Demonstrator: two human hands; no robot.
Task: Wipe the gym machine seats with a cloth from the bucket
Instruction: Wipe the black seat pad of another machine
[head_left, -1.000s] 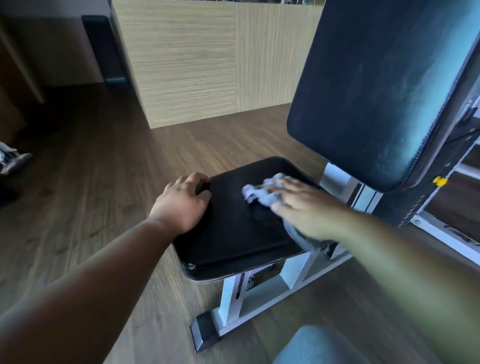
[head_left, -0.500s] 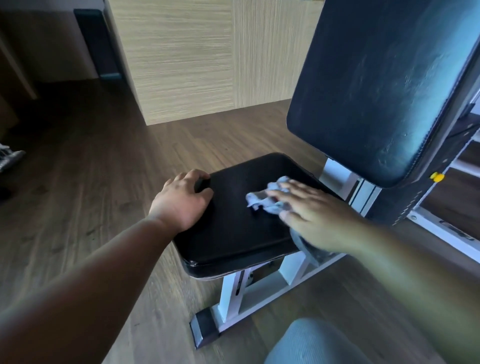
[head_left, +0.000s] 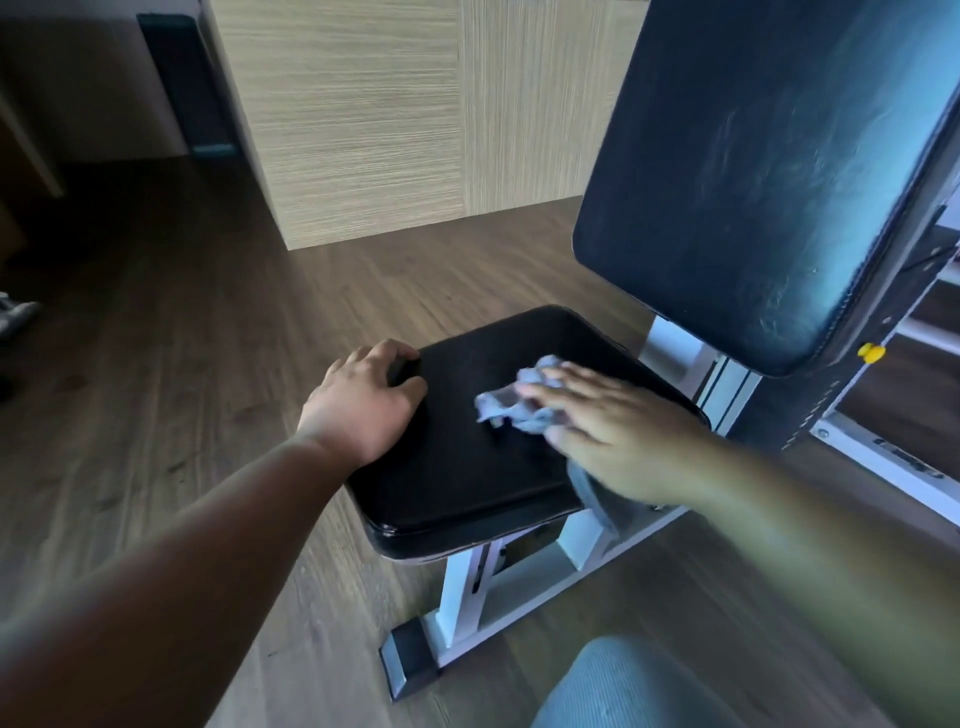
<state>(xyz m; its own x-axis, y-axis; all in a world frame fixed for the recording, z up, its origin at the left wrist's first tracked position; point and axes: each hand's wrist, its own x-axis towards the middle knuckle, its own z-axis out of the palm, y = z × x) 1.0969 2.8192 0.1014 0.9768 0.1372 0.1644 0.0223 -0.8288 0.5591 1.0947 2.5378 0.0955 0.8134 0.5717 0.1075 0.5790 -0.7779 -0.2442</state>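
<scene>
A black padded seat (head_left: 467, 467) of a gym machine stands low on a white metal frame (head_left: 519, 582). My left hand (head_left: 363, 400) grips the seat's far left corner, fingers curled over its edge. My right hand (head_left: 613, 426) lies flat on a crumpled grey-blue cloth (head_left: 511, 405) and presses it onto the seat's right half. Part of the cloth hangs off the seat's right edge below my wrist. The tall black backrest (head_left: 753, 182) rises at the right. No bucket is in view.
Dark wood floor (head_left: 182, 338) surrounds the machine. A light wood-panelled wall block (head_left: 389, 119) stands behind the seat. A yellow adjustment knob (head_left: 871, 352) sits on the frame under the backrest. My knee in grey fabric (head_left: 623, 686) shows at the bottom.
My right hand has slid the cloth a little across the seat, back and forth toward the left. My left hand has stayed on the same corner.
</scene>
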